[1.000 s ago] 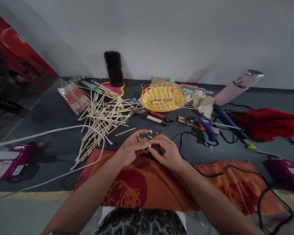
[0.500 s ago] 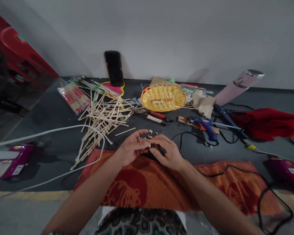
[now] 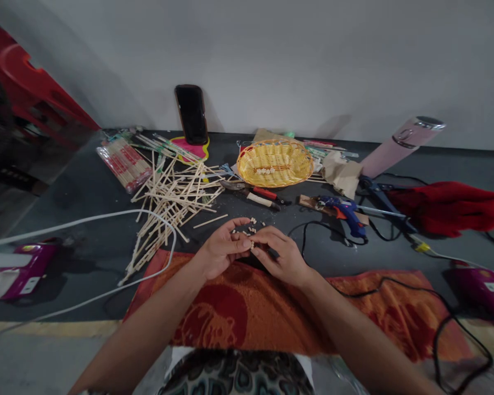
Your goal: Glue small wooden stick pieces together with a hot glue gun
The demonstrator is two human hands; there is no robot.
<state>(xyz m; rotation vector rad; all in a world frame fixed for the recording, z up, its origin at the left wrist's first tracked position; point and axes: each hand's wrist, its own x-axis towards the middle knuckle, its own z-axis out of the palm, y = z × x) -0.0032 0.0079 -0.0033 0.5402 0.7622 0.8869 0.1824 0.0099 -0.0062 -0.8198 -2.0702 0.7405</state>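
Both hands meet over the near part of the table. My left hand (image 3: 225, 248) pinches a small cluster of short wooden stick pieces (image 3: 252, 244) between thumb and fingers. From the other side, my right hand (image 3: 283, 257) has its thumb and fingertips closed on the same cluster. Just beyond the fingertips, several loose cut pieces (image 3: 253, 221) lie on the dark table. Further back, a yellow woven basket (image 3: 251, 176) holds a few small flower-like wooden pieces (image 3: 265, 171). Pliers with red and white handles (image 3: 263, 198) rest in front of the basket.
Wooden sticks (image 3: 177, 192) spread in a pile at left, with a packaged bundle (image 3: 124, 164) behind. A blue glue gun (image 3: 346, 214) lies at right near a pink flask (image 3: 399, 145) and red cloth (image 3: 448, 207). A phone (image 3: 191, 114) leans on the wall. Cables cross an orange towel (image 3: 271, 312).
My fingertips have shifted very slightly around the small wooden cluster. Everything else stays in place.
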